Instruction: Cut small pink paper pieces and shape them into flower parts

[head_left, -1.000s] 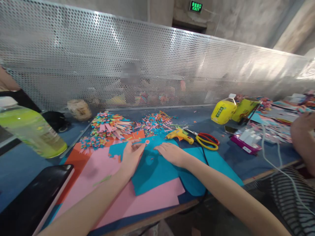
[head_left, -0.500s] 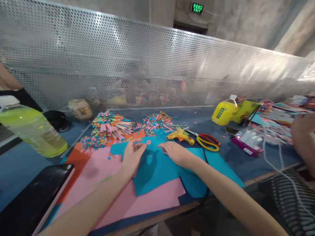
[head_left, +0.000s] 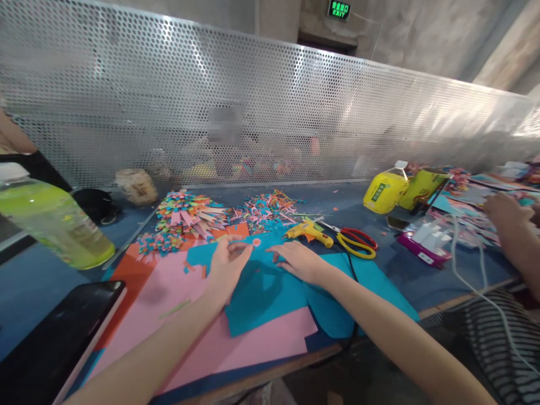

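My left hand (head_left: pixel 226 264) lies on the teal paper sheet (head_left: pixel 270 292), with finger and thumb pinched at the sheet's far edge. A small pink paper disc (head_left: pixel 256 242) sits just right of those fingertips. My right hand (head_left: pixel 297 261) rests flat on the same sheet with fingers stretched out, holding nothing. Pink paper sheets (head_left: pixel 169 292) and an orange sheet (head_left: pixel 129 270) lie under the teal one.
A yellow glue gun (head_left: pixel 309 232) and red-and-yellow scissors (head_left: pixel 358 242) lie beyond my right hand. Heaps of cut paper bits (head_left: pixel 189 214) sit at the back. A green bottle (head_left: pixel 50 222) and a black tablet (head_left: pixel 54 343) are at left. A co-worker's hand (head_left: pixel 506 212) works at right.
My left fingers have curled in and pinched the teal sheet's edge, which has lifted slightly. The right hand has barely shifted. The co-worker's hand moved away toward the far right.
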Tool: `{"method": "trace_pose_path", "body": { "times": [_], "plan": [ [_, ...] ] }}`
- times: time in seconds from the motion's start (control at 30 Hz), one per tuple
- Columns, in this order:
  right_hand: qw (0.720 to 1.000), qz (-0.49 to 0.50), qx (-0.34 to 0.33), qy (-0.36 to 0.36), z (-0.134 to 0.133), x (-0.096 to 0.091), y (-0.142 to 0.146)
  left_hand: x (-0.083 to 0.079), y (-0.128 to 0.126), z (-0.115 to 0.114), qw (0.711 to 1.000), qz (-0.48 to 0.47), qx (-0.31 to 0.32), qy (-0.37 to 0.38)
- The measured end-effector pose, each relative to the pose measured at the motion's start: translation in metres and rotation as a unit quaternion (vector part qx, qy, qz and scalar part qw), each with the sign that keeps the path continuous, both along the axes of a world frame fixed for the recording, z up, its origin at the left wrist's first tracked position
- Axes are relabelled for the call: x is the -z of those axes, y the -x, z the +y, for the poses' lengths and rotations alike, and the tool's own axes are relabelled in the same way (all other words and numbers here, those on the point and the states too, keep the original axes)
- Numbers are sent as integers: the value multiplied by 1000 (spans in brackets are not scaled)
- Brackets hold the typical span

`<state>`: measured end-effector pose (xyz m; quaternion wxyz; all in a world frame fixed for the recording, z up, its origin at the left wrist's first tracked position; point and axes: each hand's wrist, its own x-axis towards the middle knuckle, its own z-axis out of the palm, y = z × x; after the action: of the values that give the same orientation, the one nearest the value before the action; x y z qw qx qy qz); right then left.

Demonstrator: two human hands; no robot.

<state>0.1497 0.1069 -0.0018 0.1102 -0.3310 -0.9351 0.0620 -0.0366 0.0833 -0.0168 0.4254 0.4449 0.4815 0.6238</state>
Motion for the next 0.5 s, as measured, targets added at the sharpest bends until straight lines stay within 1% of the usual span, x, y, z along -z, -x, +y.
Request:
{"method": "trace_pose_path", "body": {
  "times": [0.1, 0.2, 0.37, 0.5],
  "plan": [
    [1000, -13, -1, -13, -1, 2, 3, 4, -3, 0, 1000, -1, 25, -13],
    [999, -20, 6, -39, -1, 5, 6, 10, -3, 3, 999, -12, 39, 6],
    [998, -17, 0, -53, -2, 9, 6, 18, 3, 9, 998, -57, 10, 27],
    [999, -15, 18, -39, -1, 9, 7, 18, 3, 9, 998, -57, 10, 34]
  ]
}}
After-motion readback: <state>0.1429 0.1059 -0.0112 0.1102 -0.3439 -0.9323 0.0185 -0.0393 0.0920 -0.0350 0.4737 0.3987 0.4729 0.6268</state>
